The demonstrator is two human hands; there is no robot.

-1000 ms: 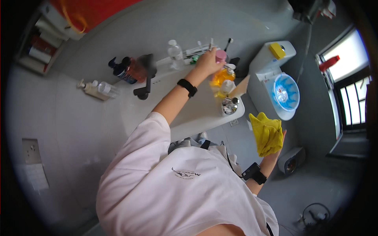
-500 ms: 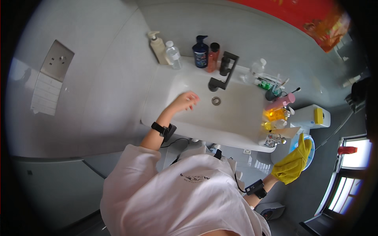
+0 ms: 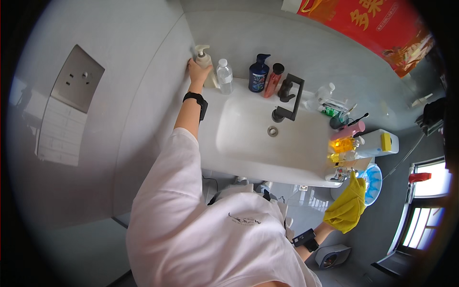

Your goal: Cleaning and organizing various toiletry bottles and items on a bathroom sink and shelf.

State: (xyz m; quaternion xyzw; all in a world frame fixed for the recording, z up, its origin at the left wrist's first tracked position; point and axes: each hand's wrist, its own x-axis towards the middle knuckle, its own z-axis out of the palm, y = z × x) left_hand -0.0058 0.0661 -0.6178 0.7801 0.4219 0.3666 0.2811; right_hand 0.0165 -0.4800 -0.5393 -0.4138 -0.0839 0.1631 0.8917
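Note:
At the sink's far left corner, my left hand (image 3: pixel 196 74) is wrapped round a beige pump bottle (image 3: pixel 203 59), which stands upright with its pump top above my fingers. Just right of it is a clear plastic bottle (image 3: pixel 224 77) with a white cap. Off the sink's right end, a yellow cloth (image 3: pixel 345 205) hangs over my right hand (image 3: pixel 328 226) and hides its fingers. The cloth's upper tip comes close to a glass (image 3: pixel 339 174) on the sink's near right corner.
Behind the white basin (image 3: pixel 248 143) stand a dark blue pump bottle (image 3: pixel 258 74), a reddish bottle (image 3: pixel 274 79) and a black faucet (image 3: pixel 292 103). Several bottles, one pink (image 3: pixel 353 128), line the right edge. A blue-lined bin (image 3: pixel 373 184) stands beyond them.
My left hand has moved from over the basin to the far left corner and taken hold of the pump bottle. The yellow cloth has shifted slightly down and left with my right hand.

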